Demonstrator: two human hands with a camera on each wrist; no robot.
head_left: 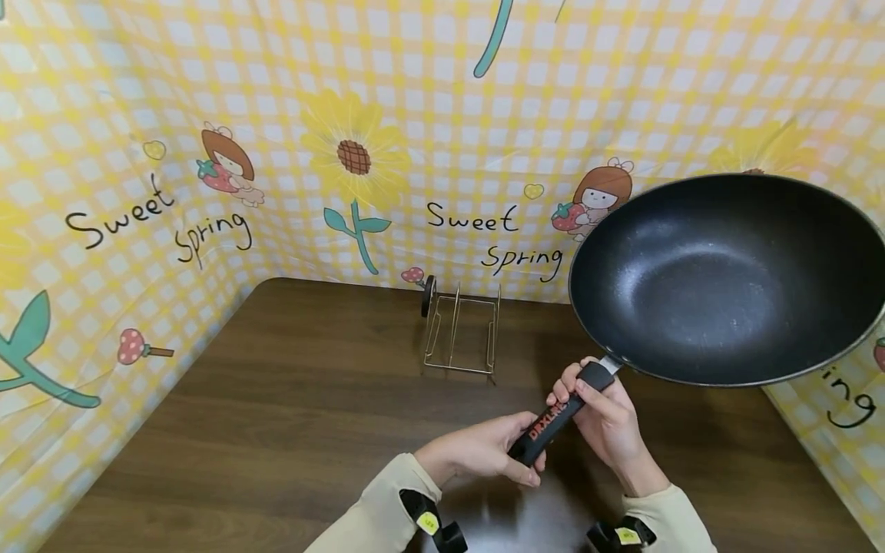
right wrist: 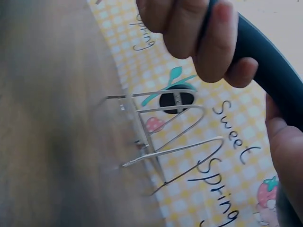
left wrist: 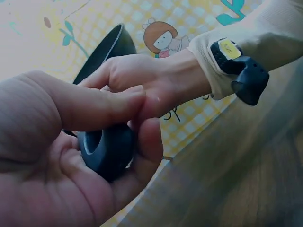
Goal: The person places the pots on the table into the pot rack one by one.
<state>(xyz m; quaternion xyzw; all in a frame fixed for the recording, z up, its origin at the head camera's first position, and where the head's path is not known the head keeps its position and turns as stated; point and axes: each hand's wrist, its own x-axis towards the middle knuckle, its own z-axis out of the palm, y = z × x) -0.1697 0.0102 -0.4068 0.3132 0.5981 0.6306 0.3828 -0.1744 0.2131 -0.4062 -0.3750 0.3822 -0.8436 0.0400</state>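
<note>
A deep black wok (head_left: 705, 284) is held up in the air at the right, its dark inside turned toward the head camera. Its black handle (head_left: 556, 418) carries red lettering and slants down to the left. Around the upper handle, close to the metal neck, my right hand (head_left: 611, 426) curls its fingers and thumb. My left hand (head_left: 484, 449) grips the handle's lower end. The left wrist view shows the rounded handle end (left wrist: 111, 151) between that hand's thumb and fingers. Most of the wok is out of sight in the right wrist view.
On the brown wooden table (head_left: 311, 384) stands a gold wire rack (head_left: 459, 330), near the back, with a black round piece (head_left: 429, 296) at its left. A yellow checked cloth (head_left: 442, 153) with printed flowers and words hangs behind and at the sides.
</note>
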